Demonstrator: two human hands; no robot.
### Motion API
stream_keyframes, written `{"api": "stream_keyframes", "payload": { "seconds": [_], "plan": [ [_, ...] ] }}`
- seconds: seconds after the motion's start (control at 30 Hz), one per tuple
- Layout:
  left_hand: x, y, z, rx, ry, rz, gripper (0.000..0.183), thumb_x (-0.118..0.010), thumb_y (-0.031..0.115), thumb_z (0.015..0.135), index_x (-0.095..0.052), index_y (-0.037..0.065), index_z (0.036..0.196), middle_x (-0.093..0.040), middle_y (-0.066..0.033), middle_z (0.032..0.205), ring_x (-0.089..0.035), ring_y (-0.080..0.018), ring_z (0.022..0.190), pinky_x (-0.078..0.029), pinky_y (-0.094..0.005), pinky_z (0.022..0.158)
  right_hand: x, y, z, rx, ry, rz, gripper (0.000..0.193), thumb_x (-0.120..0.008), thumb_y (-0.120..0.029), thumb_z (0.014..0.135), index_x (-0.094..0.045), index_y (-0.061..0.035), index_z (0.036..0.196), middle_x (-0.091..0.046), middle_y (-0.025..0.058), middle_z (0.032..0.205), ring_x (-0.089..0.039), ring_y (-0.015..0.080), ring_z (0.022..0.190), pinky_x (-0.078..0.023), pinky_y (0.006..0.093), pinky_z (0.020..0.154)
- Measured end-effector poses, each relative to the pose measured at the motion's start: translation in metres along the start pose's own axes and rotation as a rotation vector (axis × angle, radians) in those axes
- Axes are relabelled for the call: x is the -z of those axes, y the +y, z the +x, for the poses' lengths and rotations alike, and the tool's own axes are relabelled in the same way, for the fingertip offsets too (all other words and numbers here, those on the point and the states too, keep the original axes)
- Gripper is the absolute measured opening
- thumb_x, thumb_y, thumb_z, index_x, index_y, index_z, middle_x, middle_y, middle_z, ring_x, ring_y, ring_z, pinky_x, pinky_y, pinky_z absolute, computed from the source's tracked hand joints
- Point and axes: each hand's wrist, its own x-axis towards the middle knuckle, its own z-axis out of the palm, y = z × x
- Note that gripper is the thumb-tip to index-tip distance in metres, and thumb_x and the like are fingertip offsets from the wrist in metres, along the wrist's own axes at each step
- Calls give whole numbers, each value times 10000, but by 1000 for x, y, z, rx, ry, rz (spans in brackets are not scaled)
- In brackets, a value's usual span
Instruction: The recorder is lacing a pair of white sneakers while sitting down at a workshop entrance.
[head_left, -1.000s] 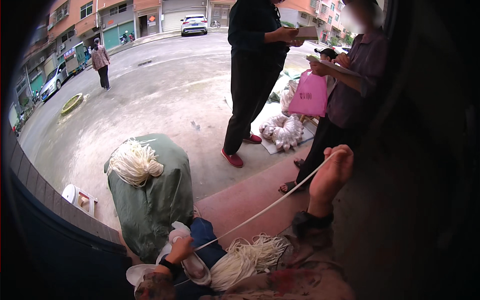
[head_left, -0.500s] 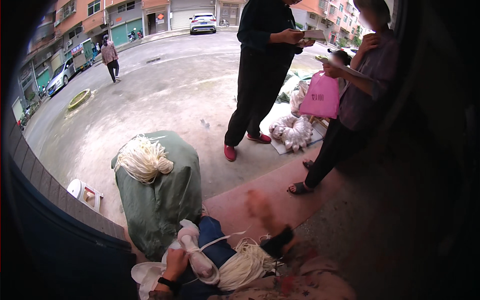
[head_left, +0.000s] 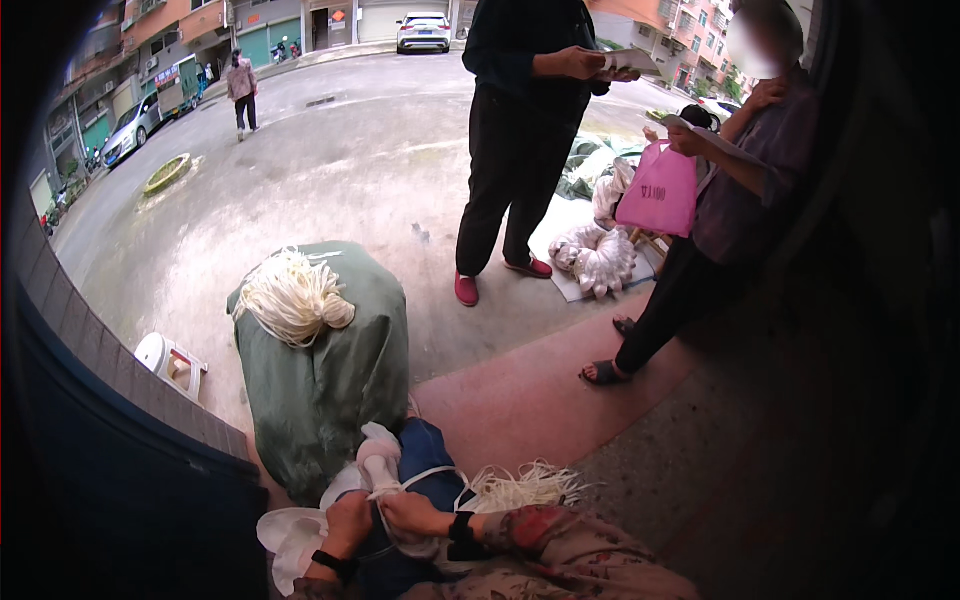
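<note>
A pale pink-and-white bundle (head_left: 378, 462), its kind unclear, lies across my blue-trousered lap, narrow at its upper part. Around that narrow part runs a thin cream strip (head_left: 432, 474), with a loose loop trailing right. My left hand (head_left: 347, 522) is closed at the bundle's left side, seemingly on the strip. My right hand (head_left: 417, 516) pinches the strip close beside it, over the bundle. More cream strips (head_left: 525, 487) lie in a loose hank on my lap, right of the bundle. White translucent material (head_left: 290, 535) sticks out beside my left wrist.
Ahead stands a big green sack (head_left: 330, 400), topped by a tied hank of cream strips (head_left: 295, 300). A white stool (head_left: 172, 362) is at left. Two people stand ahead holding papers, one with a pink bag (head_left: 658, 195). White bundles (head_left: 595, 258) lie behind them.
My right hand has come in from the right, where it was blurred, to the strip at the bundle beside my left hand. Far off, a walking person has moved away.
</note>
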Motion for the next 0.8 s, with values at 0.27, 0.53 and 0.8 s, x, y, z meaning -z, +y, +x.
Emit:
{"api": "stream_keyframes", "payload": {
  "seconds": [0.27, 0.53, 0.8],
  "plan": [
    [-18, -10, 5, 102, -77, -104, 156, -463, 133, 837, -583, 42, 877, -596, -196, 804, -565, -379, 783, -446, -447, 677, 5, 9, -12, 121, 69, -375, 145, -563, -185, 745, -562, -101, 863, -592, 115, 611, -613, 286, 566, -479, 413, 493],
    [-14, -3, 10, 262, -23, -148, 178, -468, 198, 872, -567, 54, 844, -594, -187, 758, -574, -377, 756, -449, -459, 645, 19, -4, 3, -5, 129, -199, 198, -535, -207, 832, -599, -108, 992, -610, 189, 713, -598, 363, 640, -462, 454, 565],
    [-21, -6, 15, 308, -70, -94, 225, -467, 229, 865, -565, 33, 812, -598, -208, 724, -580, -398, 715, -453, -479, 619, 4, -2, 18, 21, 12, -346, 145, -506, -166, 833, -523, -36, 896, -603, 179, 685, -607, 356, 620, -477, 444, 549]
  ]
}}
